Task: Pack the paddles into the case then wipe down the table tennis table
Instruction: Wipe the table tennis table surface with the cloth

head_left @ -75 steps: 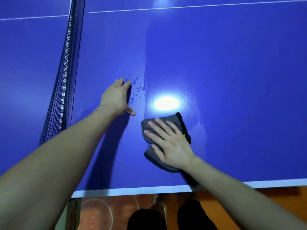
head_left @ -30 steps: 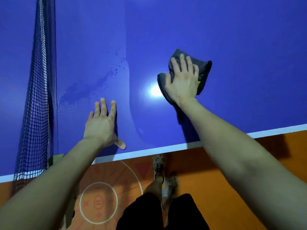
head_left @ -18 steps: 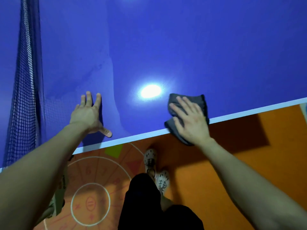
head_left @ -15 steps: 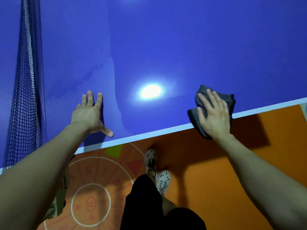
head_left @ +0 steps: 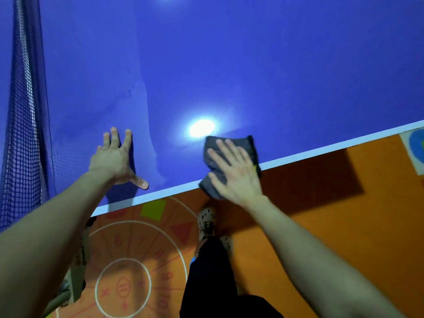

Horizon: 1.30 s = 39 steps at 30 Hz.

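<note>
— Was there room to move on the table (head_left: 275, 65)?
— Yes, lots. The blue top was bare all the way to the far edge.
— What was in the way?
— The net (head_left: 25, 125) stood along the left edge. The left hand (head_left: 114, 159) lay flat near the front edge, beside it.

We see the blue table tennis desk (head_left: 252, 65) as a smooth, glossy hard surface that mirrors a round lamp glare and shows a faint streaky sheen near the net side. Its white painted edge stripe (head_left: 321, 149) looks matt. The dark grey wiping cloth (head_left: 229, 145) looks soft, thick and napped. The black mesh net (head_left: 23, 134) is woven cord. The orange floor (head_left: 321, 226) looks smooth with a dull sheen.
</note>
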{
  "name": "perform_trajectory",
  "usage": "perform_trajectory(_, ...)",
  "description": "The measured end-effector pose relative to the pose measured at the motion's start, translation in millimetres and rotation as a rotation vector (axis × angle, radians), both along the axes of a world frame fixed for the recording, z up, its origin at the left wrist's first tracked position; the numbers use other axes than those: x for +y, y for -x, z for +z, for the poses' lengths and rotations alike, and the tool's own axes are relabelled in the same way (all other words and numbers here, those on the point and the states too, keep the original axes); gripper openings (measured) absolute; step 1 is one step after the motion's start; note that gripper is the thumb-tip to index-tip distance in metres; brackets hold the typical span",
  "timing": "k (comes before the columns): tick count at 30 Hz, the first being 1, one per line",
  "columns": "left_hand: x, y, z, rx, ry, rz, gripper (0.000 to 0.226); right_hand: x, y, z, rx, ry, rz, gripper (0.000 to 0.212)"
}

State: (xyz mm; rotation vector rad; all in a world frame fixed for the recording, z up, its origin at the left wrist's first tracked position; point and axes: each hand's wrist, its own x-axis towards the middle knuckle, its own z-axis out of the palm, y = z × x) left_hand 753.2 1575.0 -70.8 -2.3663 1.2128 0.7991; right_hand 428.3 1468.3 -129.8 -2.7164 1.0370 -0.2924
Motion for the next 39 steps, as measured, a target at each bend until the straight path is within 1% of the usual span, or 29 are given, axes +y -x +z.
perform_trajectory(2, -1, 0, 0, 0.013, -0.001, 0.008, 0.194, -57, 60, 1, 0.059, 0.045, -0.246, 0.072)
perform_trajectory(4, 2, 0, -2, -0.001, 0.014, 0.017, 0.193, -93, 86, 5, 0.147, 0.002, -0.445, 0.080)
perform_trajectory(6, 2, 1, -1, 0.009, 0.018, 0.009, 0.193, -94, 70, 4, 0.202, -0.021, -0.596, 0.083)
perform_trajectory(7, 1, 1, -1, 0.017, 0.023, 0.006, 0.193, -84, 51, 6, 0.199, -0.021, -0.632, 0.083)
perform_trajectory(8, 1, 1, 0, 0.014, 0.032, 0.009, 0.193, -68, 28, 7, 0.189, -0.024, -0.624, 0.082)
perform_trajectory(9, 1, 1, 1, 0.016, 0.032, 0.013, 0.193, -48, 2, 7, 0.182, -0.024, -0.567, 0.082)
perform_trajectory(12, 2, 2, 0, 0.020, 0.032, 0.025, 0.193, 20, -92, 6, 0.145, -0.056, -0.252, 0.079)
perform_trajectory(14, 2, 2, -1, 0.033, 0.036, 0.029, 0.193, 46, -135, 10, 0.136, -0.089, -0.072, 0.074)
perform_trajectory(16, 4, 0, -4, 0.026, 0.034, 0.030, 0.193, 38, -140, 5, 0.121, -0.074, 0.082, 0.069)
perform_trajectory(17, 3, -1, -4, 0.025, 0.033, 0.028, 0.193, 21, -129, 1, 0.080, -0.055, 0.144, 0.065)
perform_trajectory(18, 2, -2, -3, 0.031, 0.034, 0.023, 0.193, 0, -110, -2, 0.026, -0.037, 0.180, 0.061)
perform_trajectory(19, 3, -2, -3, 0.034, 0.036, 0.021, 0.193, -27, -85, -5, -0.007, -0.017, 0.158, 0.058)
perform_trajectory(21, 4, -4, -3, 0.022, 0.036, 0.023, 0.193, -93, -29, -8, -0.018, 0.038, -0.050, 0.055)
perform_trajectory(23, 3, -2, 0, 0.023, 0.043, 0.013, 0.193, -152, 20, -6, 0.046, 0.069, -0.306, 0.057)
perform_trajectory(24, 3, 0, 2, 0.015, 0.048, 0.009, 0.192, -169, 32, -4, 0.082, 0.050, -0.430, 0.061)
perform_trajectory(25, 3, 2, 4, 0.004, 0.049, 0.008, 0.191, -173, 31, -4, 0.109, 0.025, -0.541, 0.064)
perform_trajectory(27, 3, 4, 7, -0.010, 0.045, -0.001, 0.190, -153, -7, -2, 0.123, 0.000, -0.686, 0.068)
perform_trajectory(28, 1, 4, 8, -0.013, 0.043, -0.010, 0.190, -132, -35, 1, 0.114, -0.007, -0.680, 0.069)
perform_trajectory(29, 2, 4, 7, -0.015, 0.039, -0.018, 0.190, -107, -66, 4, 0.106, -0.011, -0.596, 0.070)
perform_trajectory(32, 1, 1, 2, -0.031, 0.024, -0.032, 0.193, -27, -154, 9, 0.108, -0.077, -0.136, 0.071)
perform_trajectory(34, 1, -1, -2, -0.036, 0.011, -0.040, 0.195, -4, -177, 12, 0.131, -0.111, 0.121, 0.065)
perform_trajectory(35, -1, -1, -1, -0.043, 0.003, -0.048, 0.196, -9, -176, 9, 0.122, -0.106, 0.211, 0.062)
perform_trajectory(37, -5, 0, 2, -0.053, -0.028, -0.078, 0.194, -50, -146, -1, 0.045, -0.064, 0.286, 0.056)
perform_trajectory(38, -8, 0, 5, -0.061, -0.042, -0.095, 0.192, -80, -122, -3, 0.012, -0.042, 0.235, 0.054)
perform_trajectory(39, -12, -2, 10, -0.071, -0.040, -0.098, 0.188, -115, -94, -5, -0.004, -0.021, 0.117, 0.053)
